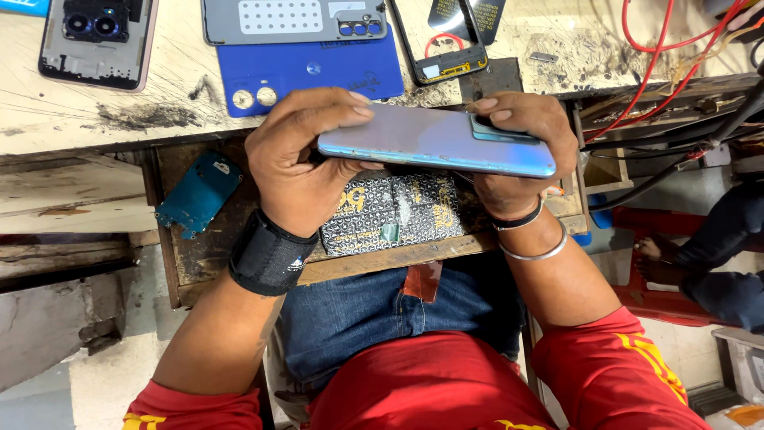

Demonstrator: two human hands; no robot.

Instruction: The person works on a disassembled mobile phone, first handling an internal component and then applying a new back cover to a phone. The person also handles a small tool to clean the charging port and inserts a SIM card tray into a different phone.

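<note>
Both my hands hold a light blue smartphone point(430, 141) flat, its back face up, above an open wooden drawer point(191, 263). My left hand point(298, 159) grips the phone's left end, thumb under it and fingers curled over the top. My right hand point(521, 155) grips the right end, with a fingertip resting on the camera bump. A black wrist strap sits on my left wrist, and two bangles on my right.
On the scratched workbench point(159, 103) lie a blue phone back cover point(310, 72), a grey phone frame point(290, 20), another opened phone point(95, 40) and a black frame point(442, 56). The drawer holds a patterned black pouch point(398, 211) and a teal part point(199, 191). Red wires point(652, 64) hang at right. Another person's foot point(660, 255) is at right.
</note>
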